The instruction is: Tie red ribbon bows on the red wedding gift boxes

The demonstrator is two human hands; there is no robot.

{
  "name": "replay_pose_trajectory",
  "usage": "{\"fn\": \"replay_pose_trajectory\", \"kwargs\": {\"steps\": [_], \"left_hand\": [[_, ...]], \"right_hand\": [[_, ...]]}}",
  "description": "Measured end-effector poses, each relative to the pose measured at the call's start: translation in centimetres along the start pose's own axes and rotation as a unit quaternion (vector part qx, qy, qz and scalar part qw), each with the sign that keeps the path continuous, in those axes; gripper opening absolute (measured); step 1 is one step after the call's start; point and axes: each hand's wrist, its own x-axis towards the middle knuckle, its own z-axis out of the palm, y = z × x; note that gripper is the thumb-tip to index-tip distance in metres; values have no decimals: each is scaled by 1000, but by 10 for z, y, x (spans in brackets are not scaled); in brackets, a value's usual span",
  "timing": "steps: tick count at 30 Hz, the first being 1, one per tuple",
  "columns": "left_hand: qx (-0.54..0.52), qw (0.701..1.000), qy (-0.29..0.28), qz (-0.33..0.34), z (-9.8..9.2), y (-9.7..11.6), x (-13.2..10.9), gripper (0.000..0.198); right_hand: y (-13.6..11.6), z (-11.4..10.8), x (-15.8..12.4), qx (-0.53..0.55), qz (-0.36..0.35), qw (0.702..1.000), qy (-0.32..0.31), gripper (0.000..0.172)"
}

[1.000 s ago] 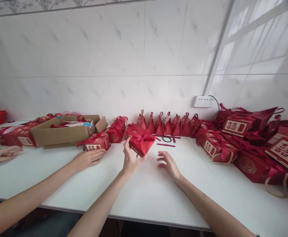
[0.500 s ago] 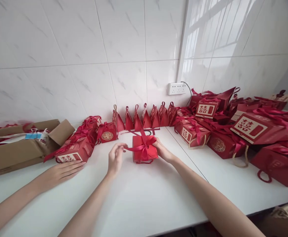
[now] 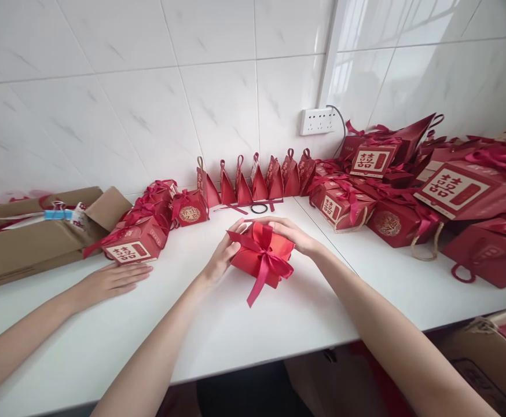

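Note:
I hold a small red gift box (image 3: pixel 265 259) with a red ribbon bow between both hands, lifted a little above the white table (image 3: pixel 244 324) and tilted toward me. My left hand (image 3: pixel 223 255) grips its left side with curled fingers. Over the far right edge of the box lies my right hand (image 3: pixel 294 233), fingers wrapped on it. A ribbon tail hangs down from the bow.
Another person's hand (image 3: pixel 109 281) rests flat on the table at left, by a printed red box (image 3: pixel 134 246) and an open cardboard carton (image 3: pixel 27 243). A row of red pyramid boxes (image 3: pixel 257 182) lines the wall. Red gift bags (image 3: pixel 431 202) pile up on the right. A black hair tie (image 3: pixel 259 208) lies behind.
The box has been raised off the table and tipped toward me. Both my hands have closed around its sides. The view has shifted slightly right and down.

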Motion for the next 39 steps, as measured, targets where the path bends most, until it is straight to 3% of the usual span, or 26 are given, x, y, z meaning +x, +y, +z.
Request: {"fn": "replay_pose_trajectory", "kwargs": {"steps": [4,6,9,12,15,19,22,26,29,33,35,39], "left_hand": [[-1,1000,7,8,-2,0,1,76],[-6,999,52,-3,-2,-3,4,74],[-10,991,132,-31,-2,-9,8,66],[-7,977,201,-71,-2,-15,10,58],[3,969,240,-63,-1,-20,9,57],[18,983,180,17,-3,-24,9,67],[19,990,137,37,-11,-19,12,67],[14,988,144,54,-21,-5,11,51],[46,990,120,57,-19,3,6,52],[160,978,122,48,-14,-1,6,69],[175,974,130,59,-14,-5,9,67],[157,976,130,74,-16,-9,12,62]], "right_hand": [[13,3,7,57,40,985,156,44],[16,5,9,70,51,969,232,48],[19,8,9,56,91,953,284,53],[22,12,9,26,155,956,249,53],[25,18,9,37,145,967,206,45],[25,21,9,75,83,971,212,36],[20,19,7,58,57,974,211,35],[13,21,6,-3,47,977,208,33],[14,27,6,-70,31,973,217,36],[17,26,5,-98,8,978,182,42],[16,21,3,-76,18,984,158,45],[13,14,1,-98,13,977,191,57]]}}
